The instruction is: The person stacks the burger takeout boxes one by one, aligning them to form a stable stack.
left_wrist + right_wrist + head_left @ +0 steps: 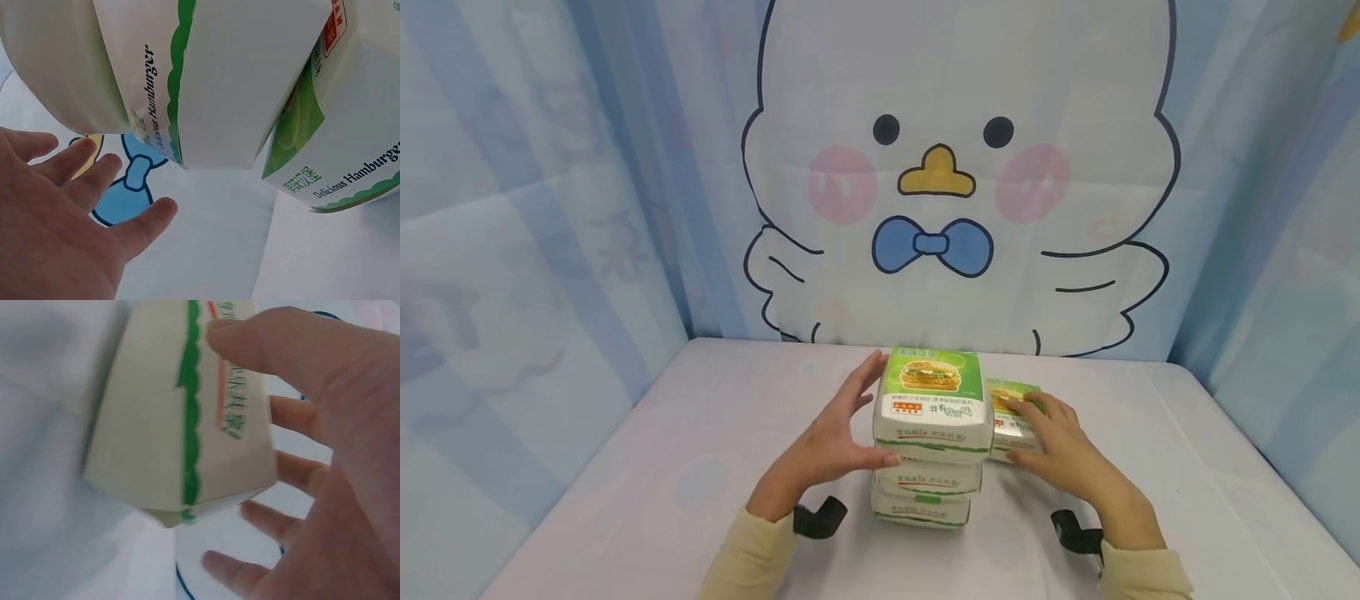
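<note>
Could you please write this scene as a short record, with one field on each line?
Pile: a stack of three burger boxes
Loose item: a separate burger box, right of the stack
Left: left hand beside the stack, fingers spread
Right: right hand holds the separate burger box
Surface: pale table
Background: curtain with cartoon bird

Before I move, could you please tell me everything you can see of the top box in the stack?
The top box looks like card and appears closed. Its top is green with a burger picture, then white with a red label and Chinese lettering; the front bears lettering and a wavy green line. It rests right way up on the middle box. The left hand is beside it; contact is unclear.
</note>
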{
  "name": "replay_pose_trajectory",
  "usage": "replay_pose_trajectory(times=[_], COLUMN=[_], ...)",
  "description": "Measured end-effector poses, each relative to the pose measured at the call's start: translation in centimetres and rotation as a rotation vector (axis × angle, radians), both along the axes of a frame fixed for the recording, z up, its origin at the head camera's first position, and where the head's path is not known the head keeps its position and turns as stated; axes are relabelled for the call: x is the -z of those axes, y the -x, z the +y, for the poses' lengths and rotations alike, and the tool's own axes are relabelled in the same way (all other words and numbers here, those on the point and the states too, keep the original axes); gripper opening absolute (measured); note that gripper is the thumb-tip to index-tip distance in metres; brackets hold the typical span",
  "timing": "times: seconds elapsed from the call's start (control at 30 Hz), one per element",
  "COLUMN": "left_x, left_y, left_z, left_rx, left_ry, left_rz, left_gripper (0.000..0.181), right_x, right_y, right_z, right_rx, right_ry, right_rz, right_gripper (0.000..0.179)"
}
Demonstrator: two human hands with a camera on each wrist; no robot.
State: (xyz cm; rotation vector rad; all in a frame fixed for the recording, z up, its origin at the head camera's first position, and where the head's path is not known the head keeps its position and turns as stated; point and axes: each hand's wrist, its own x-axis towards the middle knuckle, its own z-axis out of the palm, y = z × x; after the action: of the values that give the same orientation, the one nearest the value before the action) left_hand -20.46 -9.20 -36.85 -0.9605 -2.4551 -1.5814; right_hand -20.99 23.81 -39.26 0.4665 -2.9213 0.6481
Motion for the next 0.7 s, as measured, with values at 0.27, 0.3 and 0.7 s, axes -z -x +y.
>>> replay_pose_trajectory(times=[0.27, 0.3, 0.7], left_x=[-0.2, -0.3, -0.2], left_y=[0.3, 0.3, 0.7], left_z=[0.1, 0.2, 0.2], left_rx=[-0.010, -0.010, 0.036], left_ry=[-0.012, -0.013, -0.028], left_rz=[0.019, 0.019, 0.014], left_gripper=[0.116, 0.116, 0.116], right_x=[0.0, 0.2, -0.1], right_y=[-0.1, -0.1, -0.2], right_z=[0.5, 0.6, 1.5], right_rx=[0.033, 0.033, 0.047], right_ry=[0.030, 0.027, 0.021], right_rz=[-0.049, -0.058, -0.130], right_gripper=[0.075, 0.078, 0.089])
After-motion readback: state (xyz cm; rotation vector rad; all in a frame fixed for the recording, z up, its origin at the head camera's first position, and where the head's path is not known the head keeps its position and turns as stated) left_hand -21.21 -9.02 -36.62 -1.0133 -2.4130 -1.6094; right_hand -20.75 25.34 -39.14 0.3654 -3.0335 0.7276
